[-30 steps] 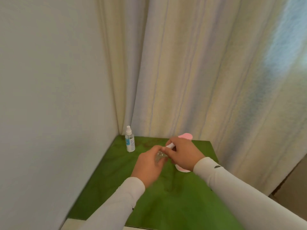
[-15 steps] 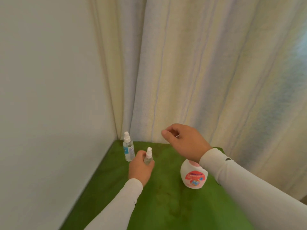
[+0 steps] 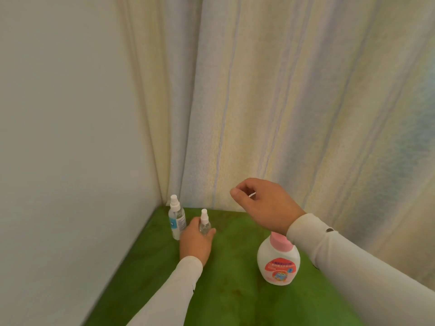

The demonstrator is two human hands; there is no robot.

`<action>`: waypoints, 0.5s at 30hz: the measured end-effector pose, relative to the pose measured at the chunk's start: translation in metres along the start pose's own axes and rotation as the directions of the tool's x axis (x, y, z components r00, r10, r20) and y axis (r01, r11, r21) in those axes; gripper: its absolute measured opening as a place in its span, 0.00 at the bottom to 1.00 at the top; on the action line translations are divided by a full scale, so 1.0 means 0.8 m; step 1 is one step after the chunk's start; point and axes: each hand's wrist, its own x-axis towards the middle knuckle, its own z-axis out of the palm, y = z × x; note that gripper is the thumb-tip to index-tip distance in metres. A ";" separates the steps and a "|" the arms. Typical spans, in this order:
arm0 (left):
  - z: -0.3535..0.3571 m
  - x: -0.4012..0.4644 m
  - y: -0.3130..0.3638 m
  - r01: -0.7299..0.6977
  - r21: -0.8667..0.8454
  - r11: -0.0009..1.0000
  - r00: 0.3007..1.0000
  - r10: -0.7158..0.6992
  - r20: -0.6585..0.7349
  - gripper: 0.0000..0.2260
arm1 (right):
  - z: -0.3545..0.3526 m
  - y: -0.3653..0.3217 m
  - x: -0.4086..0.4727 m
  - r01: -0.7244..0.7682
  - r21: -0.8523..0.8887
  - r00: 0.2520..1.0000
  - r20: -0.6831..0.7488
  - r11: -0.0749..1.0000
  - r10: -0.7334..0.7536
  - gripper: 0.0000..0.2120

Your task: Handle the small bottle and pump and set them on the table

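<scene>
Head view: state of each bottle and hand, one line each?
Small clear spray bottle: upright on green table, held by left hand.
Taller clear blue-labelled spray bottle: upright, untouched.
White pink-capped pump bottle: upright, untouched.
Left hand: grips small bottle.
Right hand: raised, pinching a small white item.

Head view, downward (near hands (image 3: 235, 220))

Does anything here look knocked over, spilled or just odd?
Nothing stands out. The small spray bottle stands upright in the left hand, beside a taller spray bottle. The white bottle with a pink top is upright too. The right hand pinches something small and clear. The green table shows no spill.
</scene>
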 end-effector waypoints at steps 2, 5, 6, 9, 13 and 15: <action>-0.005 -0.008 -0.001 -0.024 -0.023 0.999 1.000 0.023 -0.015 0.13 | -0.001 -0.001 -0.002 -0.008 0.003 1.000 0.001 1.000 0.008 0.17; -0.021 -0.023 -0.001 -0.058 -0.054 0.997 0.991 0.051 -0.126 0.13 | -0.001 -0.004 -0.008 -0.022 0.008 1.000 0.000 1.000 0.022 0.16; -0.029 -0.026 -0.001 -0.083 -0.061 0.995 0.980 0.070 -0.188 0.10 | 0.000 -0.006 -0.010 -0.024 0.004 1.000 0.001 1.000 0.024 0.16; -0.058 -0.024 -0.001 -0.122 -0.072 0.990 0.923 0.086 -0.375 0.04 | 0.002 -0.009 -0.015 -0.014 -0.036 1.000 0.002 0.999 0.014 0.17; -0.083 0.002 -0.013 0.052 -0.099 0.994 0.928 -0.085 -0.362 0.28 | 0.005 -0.010 -0.019 0.010 -0.100 1.000 0.002 0.995 -0.010 0.19; -0.081 0.015 -0.022 0.073 -0.110 0.991 0.968 -0.097 -0.230 0.39 | 0.006 -0.010 -0.019 0.022 -0.136 0.999 0.026 0.990 -0.019 0.20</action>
